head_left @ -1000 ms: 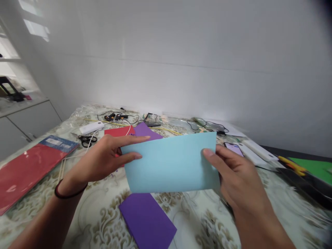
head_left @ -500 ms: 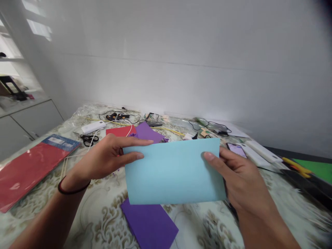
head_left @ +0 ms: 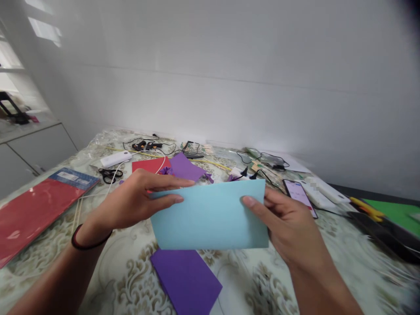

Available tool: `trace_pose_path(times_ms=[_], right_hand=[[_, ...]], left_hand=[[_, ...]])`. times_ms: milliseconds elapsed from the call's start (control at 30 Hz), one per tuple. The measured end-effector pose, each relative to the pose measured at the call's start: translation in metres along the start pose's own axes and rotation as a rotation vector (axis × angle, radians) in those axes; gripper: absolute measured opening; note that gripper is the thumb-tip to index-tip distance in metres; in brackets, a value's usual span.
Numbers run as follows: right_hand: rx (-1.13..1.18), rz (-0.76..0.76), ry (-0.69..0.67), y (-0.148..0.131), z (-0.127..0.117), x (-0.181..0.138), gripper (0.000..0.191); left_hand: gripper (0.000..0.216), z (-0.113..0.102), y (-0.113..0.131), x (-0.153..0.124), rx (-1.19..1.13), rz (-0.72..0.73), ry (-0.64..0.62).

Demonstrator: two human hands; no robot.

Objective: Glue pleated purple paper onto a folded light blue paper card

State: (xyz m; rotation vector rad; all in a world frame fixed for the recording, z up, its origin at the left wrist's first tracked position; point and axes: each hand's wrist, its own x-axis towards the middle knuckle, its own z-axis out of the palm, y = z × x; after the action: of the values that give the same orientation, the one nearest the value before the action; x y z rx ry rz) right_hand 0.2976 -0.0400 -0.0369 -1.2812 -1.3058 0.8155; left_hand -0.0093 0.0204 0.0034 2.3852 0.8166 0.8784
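A light blue sheet of paper [head_left: 210,216] is held up in front of me above the table. My left hand [head_left: 134,199] pinches its left edge, thumb in front and fingers along the top. The right edge is gripped by my right hand [head_left: 288,225], whose thumb lies on the front face. A purple sheet [head_left: 185,278] lies flat on the patterned tablecloth [head_left: 131,280] just below the blue one. Another purple piece [head_left: 185,166] and a red piece [head_left: 149,165] lie behind.
A red paper pack [head_left: 33,210] lies at the left edge, black scissors [head_left: 110,174] and a white power bank [head_left: 115,159] beyond it. Cables and sticks clutter the far side. A phone [head_left: 299,192] and a green sheet [head_left: 400,212] lie at the right.
The blue sheet has shifted slightly left and lower, both hands moving with it. My right thumb sits further in on the sheet.
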Motion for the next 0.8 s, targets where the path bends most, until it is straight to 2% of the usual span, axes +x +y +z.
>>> trace_pose_path(times_ms=[200, 367, 467, 800], right_hand=[[-0.045, -0.013, -0.088, -0.008, 0.015, -0.007, 0.033], [-0.045, -0.035, -0.114, -0.011, 0.019, -0.008, 0.033], [-0.059, -0.048, -0.110, -0.012, 0.018, -0.009, 0.034], [-0.033, -0.045, -0.122, -0.018, 0.019, -0.011, 0.035]], left_hand=[[0.040, 0.015, 0.008, -0.002, 0.150, 0.074, 0.000], [0.042, 0.027, 0.014, -0.002, 0.150, 0.076, 0.017], [0.042, 0.029, 0.012, -0.001, 0.129, 0.086, 0.039], [0.044, 0.024, 0.008, -0.001, 0.072, 0.103, 0.003]])
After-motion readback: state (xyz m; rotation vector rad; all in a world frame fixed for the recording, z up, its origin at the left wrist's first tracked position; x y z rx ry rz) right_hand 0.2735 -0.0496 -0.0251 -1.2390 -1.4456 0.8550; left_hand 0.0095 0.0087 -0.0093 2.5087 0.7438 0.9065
